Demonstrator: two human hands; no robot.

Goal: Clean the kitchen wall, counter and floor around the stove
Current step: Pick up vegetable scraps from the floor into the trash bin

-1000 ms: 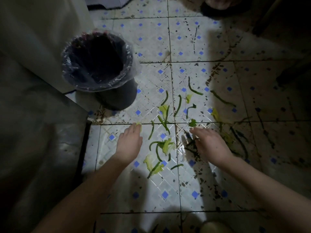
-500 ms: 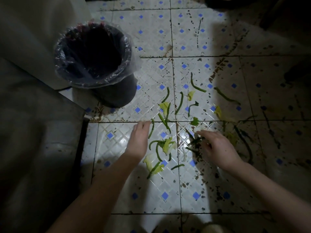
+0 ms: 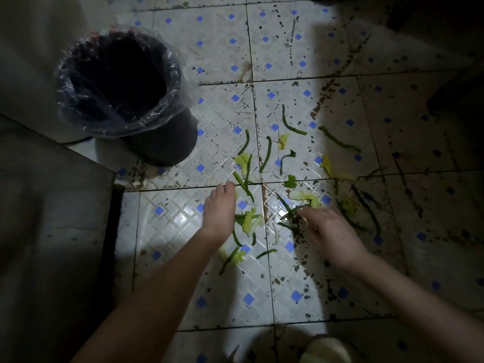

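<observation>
L hand (image 3: 220, 213) slid fwd, R fingers (image 3: 305, 212) on stems (image 3: 284, 203), stems lie diag.

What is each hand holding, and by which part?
The right hand pinches a few green stems by their near ends. The left hand holds nothing, fingers straight.

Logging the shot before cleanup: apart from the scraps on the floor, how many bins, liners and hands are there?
Bin: 1
Liner: 1
Hands: 2, left hand and right hand
Total: 4
</observation>
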